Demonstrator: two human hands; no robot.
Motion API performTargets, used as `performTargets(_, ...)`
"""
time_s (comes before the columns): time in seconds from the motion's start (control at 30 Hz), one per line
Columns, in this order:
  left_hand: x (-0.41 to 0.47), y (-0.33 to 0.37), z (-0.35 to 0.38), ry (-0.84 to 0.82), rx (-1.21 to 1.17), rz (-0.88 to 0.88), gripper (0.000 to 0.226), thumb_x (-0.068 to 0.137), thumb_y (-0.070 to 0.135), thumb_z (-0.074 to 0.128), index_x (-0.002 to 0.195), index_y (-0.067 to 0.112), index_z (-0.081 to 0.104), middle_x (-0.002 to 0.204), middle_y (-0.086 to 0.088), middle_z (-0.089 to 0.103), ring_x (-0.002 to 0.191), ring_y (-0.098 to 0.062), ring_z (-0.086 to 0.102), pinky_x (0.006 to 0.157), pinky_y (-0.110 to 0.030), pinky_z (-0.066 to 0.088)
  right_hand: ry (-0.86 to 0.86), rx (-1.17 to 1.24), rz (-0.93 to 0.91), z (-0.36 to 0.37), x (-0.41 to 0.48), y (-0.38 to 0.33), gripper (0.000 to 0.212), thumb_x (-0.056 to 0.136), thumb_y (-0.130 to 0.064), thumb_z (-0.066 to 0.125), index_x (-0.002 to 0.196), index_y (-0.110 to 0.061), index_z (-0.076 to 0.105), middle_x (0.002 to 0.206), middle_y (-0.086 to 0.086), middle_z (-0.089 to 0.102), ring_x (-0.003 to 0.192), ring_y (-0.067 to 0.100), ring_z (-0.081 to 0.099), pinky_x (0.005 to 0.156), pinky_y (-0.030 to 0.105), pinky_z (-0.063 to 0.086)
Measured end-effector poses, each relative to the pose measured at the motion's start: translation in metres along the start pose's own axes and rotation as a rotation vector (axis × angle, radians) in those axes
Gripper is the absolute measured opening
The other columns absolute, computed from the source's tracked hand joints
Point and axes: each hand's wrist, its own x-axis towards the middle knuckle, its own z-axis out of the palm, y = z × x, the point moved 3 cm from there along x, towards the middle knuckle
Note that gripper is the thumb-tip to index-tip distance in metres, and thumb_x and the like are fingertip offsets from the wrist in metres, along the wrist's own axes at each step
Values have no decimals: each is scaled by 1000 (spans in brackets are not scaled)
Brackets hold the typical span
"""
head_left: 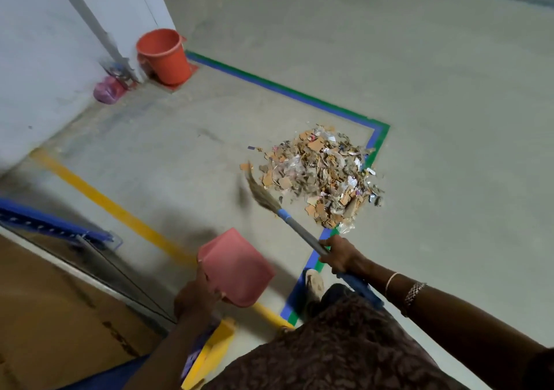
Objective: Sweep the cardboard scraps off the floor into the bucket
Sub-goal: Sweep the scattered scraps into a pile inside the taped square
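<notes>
Clothing: our brown patterned garment [344, 353] fills the bottom edge.
Left hand: our left hand [195, 295] grips the pink dustpan [236, 266] at its near end.
Right hand: our right hand [338, 256] is closed around the broom [302, 236]; its bristles are blurred, near the pile's left edge.
Scraps: the cardboard scraps [320, 176] lie in one pile on the grey concrete floor [449, 89], inside the corner of the blue-green tape [284, 89].
Bucket: the orange bucket [165, 56] stands upright beside the white wall [45, 44], well apart from the pile.
Floor mark: a yellow line [114, 206] runs diagonally at the left.

Bare floor [168, 149] is lying open between the scrap pile [320, 176] and the bucket [165, 56]; a wall [36, 59] is blocking the left.
</notes>
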Motion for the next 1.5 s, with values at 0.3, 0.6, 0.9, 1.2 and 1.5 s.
performTargets(0.3, 54, 18, -34, -97, 55, -16, 108, 79, 62, 71, 159, 29, 6, 115, -10, 69, 102, -30, 68, 80, -39, 52, -196, -189, 121, 17, 69, 17, 40, 84, -26, 71, 118, -6, 63, 105, 8, 58, 103, 29, 63, 74, 31, 43)
performTargets(0.6, 125, 20, -84, -62, 33, -25, 111, 74, 66, 73, 158, 30, 10, 109, -13, 71, 100, -34, 68, 80, -38, 53, -37, -137, 239, -36, 64, -3, 20, 91, -23, 63, 99, -12, 49, 109, 12, 66, 84, 24, 59, 71, 33, 50)
performTargets(0.9, 172, -3, -123, -50, 39, -41, 108, 74, 66, 73, 157, 35, 11, 107, -14, 71, 100, -34, 68, 71, -34, 42, -87, 155, 88, -94, 77, -103, 34, 82, -29, 73, 105, -6, 65, 86, 12, 71, 70, 28, 71, 69, 45, 62)
performTargets(1.2, 247, -57, -143, -60, 8, 11, 117, 70, 70, 72, 158, 37, 3, 114, -13, 69, 104, -35, 66, 79, -38, 49, -127, 233, 51, -24, 155, -226, 31, 85, -22, 71, 107, -1, 62, 80, 9, 67, 65, 28, 70, 67, 44, 62)
performTargets(1.5, 363, -138, -183, -82, 6, 177, 111, 68, 75, 68, 156, 36, 13, 122, -11, 69, 106, -33, 67, 76, -37, 52, -63, 280, 354, 50, 241, -268, 26, 81, -17, 71, 98, 0, 63, 92, 16, 73, 77, 28, 73, 61, 36, 57)
